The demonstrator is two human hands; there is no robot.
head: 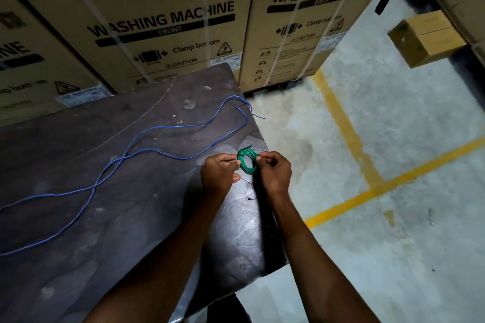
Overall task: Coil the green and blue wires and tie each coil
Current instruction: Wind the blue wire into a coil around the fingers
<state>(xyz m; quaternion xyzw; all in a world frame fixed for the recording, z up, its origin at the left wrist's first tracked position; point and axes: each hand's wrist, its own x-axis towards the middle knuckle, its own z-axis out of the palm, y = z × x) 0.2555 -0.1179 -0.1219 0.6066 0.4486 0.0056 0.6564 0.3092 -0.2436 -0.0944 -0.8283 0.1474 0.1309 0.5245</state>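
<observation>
Green wire (247, 163) already wound into a small tight coil, held up just above the near right corner of the bench (110, 191), between both hands. Left hand (220, 175) pinched closed on the coil's left side, fingertips also gripping what looks like a thin dark tie strand (244, 150) (too fine to be sure, could be the wire's own tail). Right hand (273, 169) pinched closed on the coil's right edge, thumb and forefinger tight, probably to keep the loops from springing apart while the tie goes round. Another thin dark strand (249, 193) lying on the bench under the hands, likely a spare tie kept within reach. Blue wire (147, 144) not coiled yet: sprawled loose across the bench in long crossing curves, one end running off the left edge of view, the other looping near the far right bench edge, well apart from the hands. Washing machine cartons (162, 23) stacked behind the bench, yellow floor lines (349, 139) to the right. Judged stage: tying the green coil, blue wire untouched, roughly under halfway.
</observation>
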